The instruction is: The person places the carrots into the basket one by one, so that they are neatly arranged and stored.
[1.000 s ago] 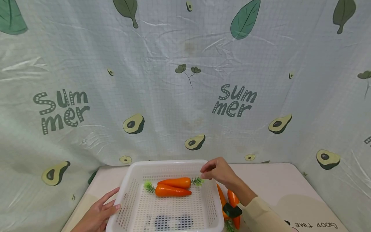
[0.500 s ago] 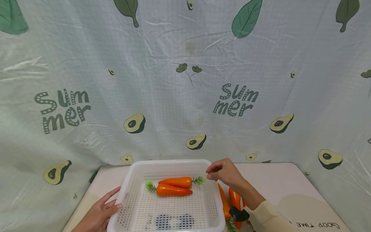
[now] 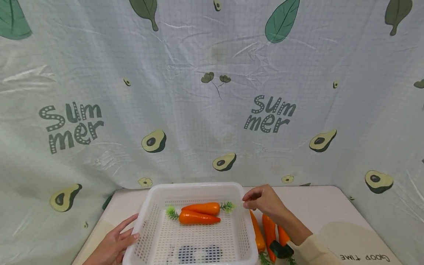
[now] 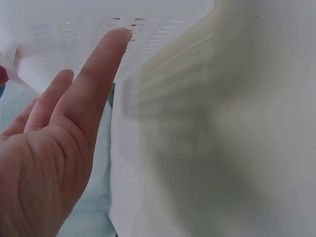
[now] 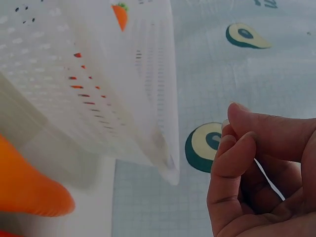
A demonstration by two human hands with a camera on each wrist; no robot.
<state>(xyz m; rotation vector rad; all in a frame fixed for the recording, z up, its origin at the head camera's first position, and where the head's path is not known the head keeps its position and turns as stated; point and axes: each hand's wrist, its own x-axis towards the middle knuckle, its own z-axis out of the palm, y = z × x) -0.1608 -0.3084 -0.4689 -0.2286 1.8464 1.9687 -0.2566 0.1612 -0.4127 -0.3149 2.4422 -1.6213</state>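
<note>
A white perforated basket [image 3: 193, 186] sits on the table with two orange carrots [image 3: 200, 208] lying side by side in it, their green tops pointing opposite ways. My left hand [image 3: 116, 243] lies flat by the basket's front left corner, with straight fingers [image 4: 101, 64] touching its wall [image 4: 148, 29]. My right hand [image 3: 261, 200] hovers just outside the basket's right rim, fingers [image 5: 232, 148] curled in and holding nothing. Below that hand, three more carrots [image 3: 269, 231] lie on the table; one tip [image 5: 29, 190] shows in the right wrist view beside the basket wall [image 5: 98, 89].
A pale cloth printed with avocados, leaves and "Summer" hangs behind the table [image 3: 314, 206]. A black wrist mount [image 3: 281, 249] sits on my right forearm. The table's right corner carries printed words [image 3: 362, 257].
My right hand has drawn back to the right, from the upper carrot's green top to outside the basket's rim, uncovering the carrots on the table. The left hand has stayed put.
</note>
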